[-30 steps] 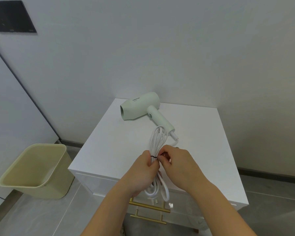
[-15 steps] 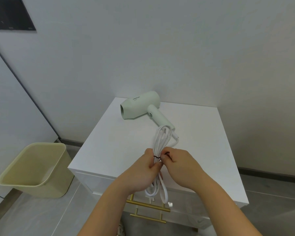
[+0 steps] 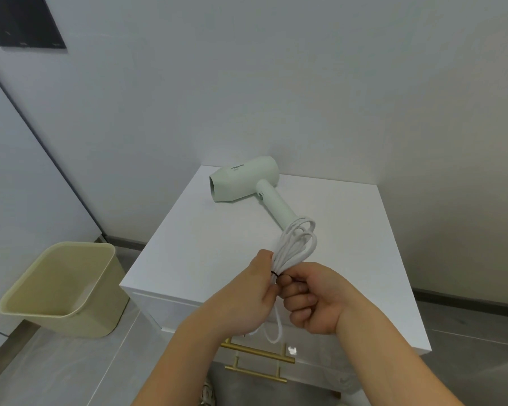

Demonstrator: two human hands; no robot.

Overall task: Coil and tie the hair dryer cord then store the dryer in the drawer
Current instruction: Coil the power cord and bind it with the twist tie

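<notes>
Gripping one coiled cord [image 3: 282, 257], fingers of the left hand [image 3: 247, 297] clench round it; the right hand [image 3: 314, 300] pinches one black tie [image 3: 274, 274]. One dryer [image 3: 244, 178] lies beyond the fingers, lettering illegible.

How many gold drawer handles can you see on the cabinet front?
2: the upper handle sits just under the cabinet top's front edge, and the lower handle is directly beneath it. Others may be hidden.

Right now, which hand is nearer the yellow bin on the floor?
Left. The left hand grips the coiled cord on the side toward the bin, which stands lower left of it; the right hand pinches the black tie on the cord's far side.
</notes>
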